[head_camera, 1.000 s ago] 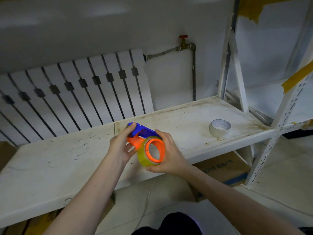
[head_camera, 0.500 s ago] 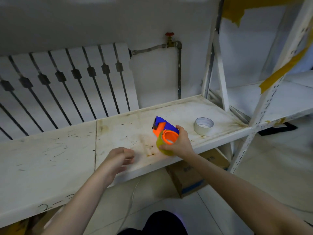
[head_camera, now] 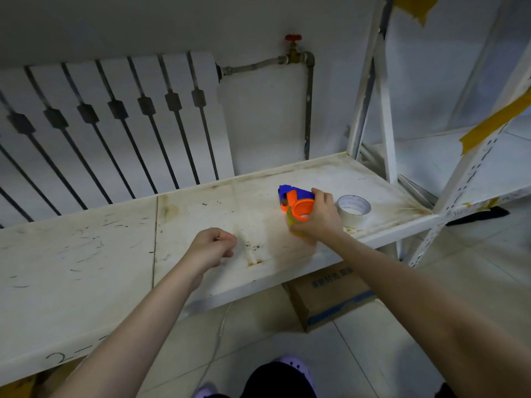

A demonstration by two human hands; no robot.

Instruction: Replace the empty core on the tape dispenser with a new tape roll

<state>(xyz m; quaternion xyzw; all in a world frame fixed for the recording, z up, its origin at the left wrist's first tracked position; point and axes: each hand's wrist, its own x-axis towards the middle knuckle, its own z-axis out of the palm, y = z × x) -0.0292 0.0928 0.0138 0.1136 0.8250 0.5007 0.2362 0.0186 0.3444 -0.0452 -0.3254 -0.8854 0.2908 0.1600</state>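
Observation:
The blue and orange tape dispenser (head_camera: pixel 297 200) carries a yellowish tape roll (head_camera: pixel 293 221) on its orange hub. My right hand (head_camera: pixel 320 216) grips it from the right, low over the white shelf board (head_camera: pixel 201 225), close beside a white empty core (head_camera: pixel 354 210). My left hand (head_camera: pixel 214 248) hovers over the shelf to the left, fingers curled in, nothing in it. Much of the tape roll is hidden under my right palm.
A white radiator (head_camera: pixel 109 133) and a pipe with a red valve (head_camera: pixel 293 48) stand behind the shelf. A white rack upright (head_camera: pixel 379 90) rises at the right. A cardboard box (head_camera: pixel 330 291) sits on the tiled floor under the shelf.
My left hand let go of the dispenser and drew back to the left. My right hand carried the dispenser right and down toward the shelf, near the white core.

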